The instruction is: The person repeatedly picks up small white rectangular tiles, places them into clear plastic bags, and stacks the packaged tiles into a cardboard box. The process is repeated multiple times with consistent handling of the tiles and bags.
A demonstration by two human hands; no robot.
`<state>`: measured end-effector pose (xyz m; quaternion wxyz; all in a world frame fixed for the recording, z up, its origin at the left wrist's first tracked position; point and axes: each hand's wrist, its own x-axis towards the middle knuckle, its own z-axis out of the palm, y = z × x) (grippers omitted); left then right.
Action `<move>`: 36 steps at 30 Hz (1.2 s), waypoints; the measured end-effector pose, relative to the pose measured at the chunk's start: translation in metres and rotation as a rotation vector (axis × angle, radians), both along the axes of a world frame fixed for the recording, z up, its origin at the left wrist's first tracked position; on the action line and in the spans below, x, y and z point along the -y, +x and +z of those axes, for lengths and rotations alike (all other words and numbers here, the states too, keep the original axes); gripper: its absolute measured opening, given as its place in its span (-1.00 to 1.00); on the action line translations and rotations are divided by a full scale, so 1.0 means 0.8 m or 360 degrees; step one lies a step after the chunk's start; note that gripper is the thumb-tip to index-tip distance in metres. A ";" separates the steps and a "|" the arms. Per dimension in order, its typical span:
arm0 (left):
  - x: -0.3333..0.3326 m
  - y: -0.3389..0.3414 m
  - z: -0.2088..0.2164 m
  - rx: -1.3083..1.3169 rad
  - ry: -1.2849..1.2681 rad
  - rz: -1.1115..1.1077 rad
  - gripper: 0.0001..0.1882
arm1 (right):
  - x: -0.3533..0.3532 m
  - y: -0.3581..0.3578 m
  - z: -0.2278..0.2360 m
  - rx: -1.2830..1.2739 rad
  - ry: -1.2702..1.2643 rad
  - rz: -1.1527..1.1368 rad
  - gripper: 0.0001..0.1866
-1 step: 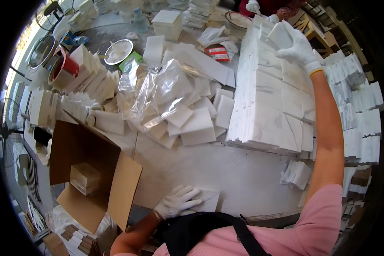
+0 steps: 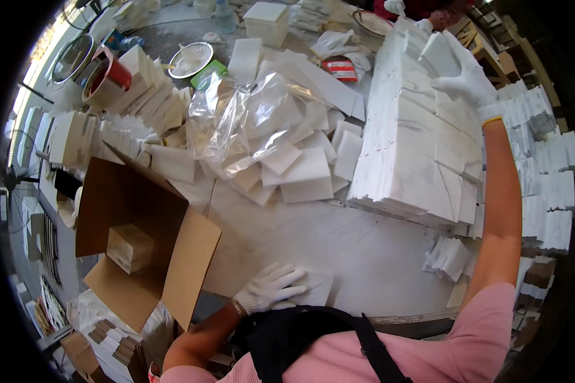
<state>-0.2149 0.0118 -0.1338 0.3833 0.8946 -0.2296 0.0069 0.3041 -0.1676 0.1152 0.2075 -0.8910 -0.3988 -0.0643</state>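
Note:
Gloved in white, my right hand (image 2: 464, 80) reaches to the far end of a long stack of white, grey-veined marble tiles (image 2: 421, 143). Its fingers and thumb grip one marble tile (image 2: 438, 53), tilted up so that its edge shows. My left hand (image 2: 271, 288), also in a white glove, lies with its fingers extended on a flat white tile (image 2: 321, 291) at the table's near edge. Part of that tile is hidden by the hand and my black apron.
An open cardboard box (image 2: 191, 268) with a wrapped block inside stands at left. Clear plastic film (image 2: 236, 121) covers loose tiles mid-table. Beyond are a bowl of white paste (image 2: 191, 60) and a red pot (image 2: 112, 73). A co-worker's gloved hand (image 2: 395, 7) shows at the far end.
The tile in my right hand has tipped up and come slightly toward me off the stack. My left hand stays on its tile. The whole view has shifted a little.

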 end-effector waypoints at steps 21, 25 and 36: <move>0.007 -0.094 -0.025 0.0153 -0.0107 0.0469 -0.71 | 0.039 -0.540 -0.252 -0.0257 -0.0368 0.0578 0.03; 0.003 -0.100 -0.032 0.0140 -0.0202 0.0471 -0.71 | 0.039 -0.552 -0.256 -0.0250 -0.0440 0.0522 0.03; 0.013 -0.017 0.025 -0.0132 0.0260 0.0305 0.22 | 0.053 -0.566 -0.253 -0.0225 -0.0857 0.0376 0.11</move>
